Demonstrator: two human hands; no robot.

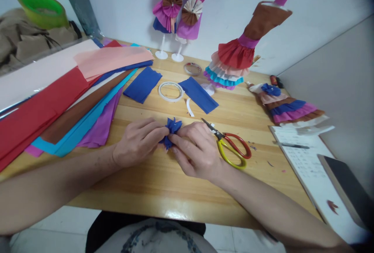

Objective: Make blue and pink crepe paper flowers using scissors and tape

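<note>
A small blue crepe paper flower (pixel 173 125) is pinched between my two hands, low over the front middle of the table. My left hand (pixel 140 140) grips its left side, thumb hidden behind the curled fingers. From the other side my right hand (pixel 198 148) holds its lower part with thumb and fingertips. Just right of that hand lie scissors (pixel 230 144) with one red and one yellow handle, blades pointing back left. Behind the hands are a roll of white tape (pixel 171 91), a short white strip (pixel 189 107) and two blue paper pieces, one left (pixel 142 85) and one right (pixel 199 94).
Folded crepe paper sheets (pixel 73 105) in several colours cover the table's left. Paper-dressed mannequins (pixel 247 46) stand at the back, and another dress (pixel 292 107) lies at right. A notebook (pixel 304 163) with a pen and a dark phone-like object (pixel 344 187) occupy the right edge.
</note>
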